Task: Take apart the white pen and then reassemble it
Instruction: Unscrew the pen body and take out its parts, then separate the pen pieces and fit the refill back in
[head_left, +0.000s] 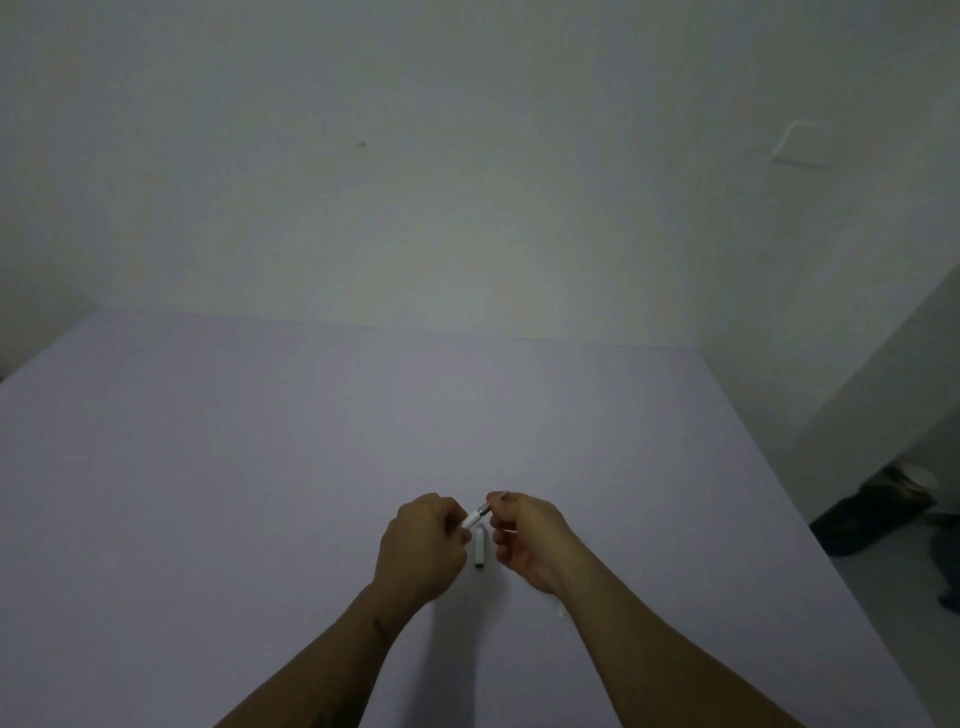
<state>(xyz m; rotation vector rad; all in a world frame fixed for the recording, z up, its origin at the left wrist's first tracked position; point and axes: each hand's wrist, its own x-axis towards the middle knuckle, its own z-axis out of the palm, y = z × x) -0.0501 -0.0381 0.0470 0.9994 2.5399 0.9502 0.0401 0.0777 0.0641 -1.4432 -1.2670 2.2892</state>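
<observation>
**Pen held between two hands over the table**

Wall (467, 156): pale, fills the upper half of the frame. A small white fitting (797, 148) sits on it at upper right.

Table (260, 467): flat lavender surface, covers most of the lower half, far edge meeting the wall.

Floor, right edge of frame: a dark shoe (878, 512) lies beside the table.

Forearms: both bare, rising from the bottom edge toward lower centre.

Left hand (421, 545): fingers curled in and pressed together around the white end of the pen (475, 518).

Right hand (527, 540): fingers bunched, thumb and fingertips pinching the pen's thin, darker end. The tip shows just past the fingers.

Pen: held above the table, tilted, low end at left, high end at right. Only a short white stretch and a narrow grey section show between the two hands.

Cap (480, 550): small white piece with a dark lower end, lying on the table just below the gap between the hands.
</observation>
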